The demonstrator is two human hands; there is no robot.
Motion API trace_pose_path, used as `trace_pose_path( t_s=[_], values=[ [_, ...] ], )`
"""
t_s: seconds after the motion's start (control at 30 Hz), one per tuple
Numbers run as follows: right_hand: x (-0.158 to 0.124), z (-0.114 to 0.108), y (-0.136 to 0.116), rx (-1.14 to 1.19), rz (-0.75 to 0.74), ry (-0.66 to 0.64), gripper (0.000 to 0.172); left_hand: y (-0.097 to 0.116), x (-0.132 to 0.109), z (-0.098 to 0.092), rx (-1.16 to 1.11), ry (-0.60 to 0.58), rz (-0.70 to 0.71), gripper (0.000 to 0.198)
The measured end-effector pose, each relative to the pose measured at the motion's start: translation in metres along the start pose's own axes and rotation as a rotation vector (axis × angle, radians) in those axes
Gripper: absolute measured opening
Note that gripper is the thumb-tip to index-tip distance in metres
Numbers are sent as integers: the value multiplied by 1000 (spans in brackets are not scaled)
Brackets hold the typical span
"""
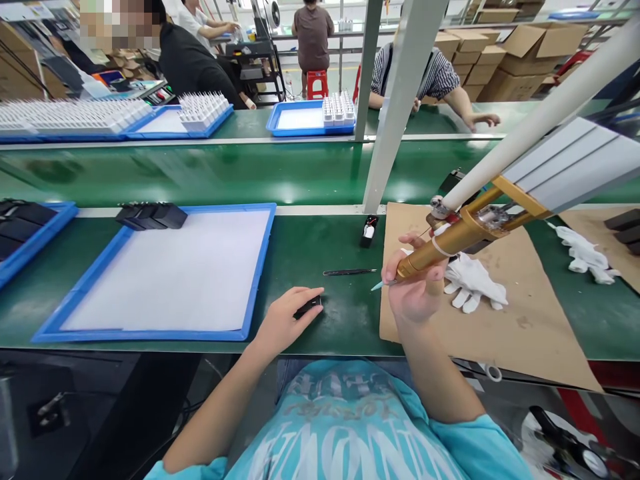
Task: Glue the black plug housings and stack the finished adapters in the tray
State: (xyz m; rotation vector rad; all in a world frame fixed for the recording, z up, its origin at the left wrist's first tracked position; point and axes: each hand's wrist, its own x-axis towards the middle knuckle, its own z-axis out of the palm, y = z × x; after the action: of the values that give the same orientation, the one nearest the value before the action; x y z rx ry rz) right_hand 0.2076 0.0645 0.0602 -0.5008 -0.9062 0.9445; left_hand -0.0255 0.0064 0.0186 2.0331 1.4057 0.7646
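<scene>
My left hand (290,319) pinches a small black part (308,305) just above the green bench, fingers and thumb around its sides. Close to the cardboard's left edge, my right hand (413,290) is wrapped around the lower end of a gold glue dispensing gun (440,251). A pale blue nozzle tip (377,286) sticks out of it toward the left. Between and beyond the hands, black tweezers (349,272) lie flat on the bench. Farther back sits a black piece with a white spot (369,231).
A blue-rimmed tray (259,273) lies left, with several black blocks (153,216) at its back edge. White gloves (475,283) rest on a cardboard sheet (530,333). A grey post (400,100) rises behind. Across the bench a co-worker's hand (481,121) reaches over the far surface.
</scene>
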Motion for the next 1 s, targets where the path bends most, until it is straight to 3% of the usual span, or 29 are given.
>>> trace_pose_path(
  t_s=[0.1, 0.23, 0.73, 0.83, 1.0],
  values=[
    [1, 1, -1, -25, 7, 13, 36, -3, 2, 4, -47, 55, 61, 25],
    [1, 1, -1, -35, 8, 20, 35, -7, 5, 9, 53, 3, 116, 23],
    [1, -2, -2, -37, 9, 9, 37, -15, 7, 6, 111, -143, 54, 24],
    [1, -3, -2, -60, 4, 27, 40, -15, 5, 11, -184, -59, -108, 29],
    [1, -7, 0, -60, -12, 14, 37, 2, 4, 23, -1118, 89, -521, 43]
  ],
)
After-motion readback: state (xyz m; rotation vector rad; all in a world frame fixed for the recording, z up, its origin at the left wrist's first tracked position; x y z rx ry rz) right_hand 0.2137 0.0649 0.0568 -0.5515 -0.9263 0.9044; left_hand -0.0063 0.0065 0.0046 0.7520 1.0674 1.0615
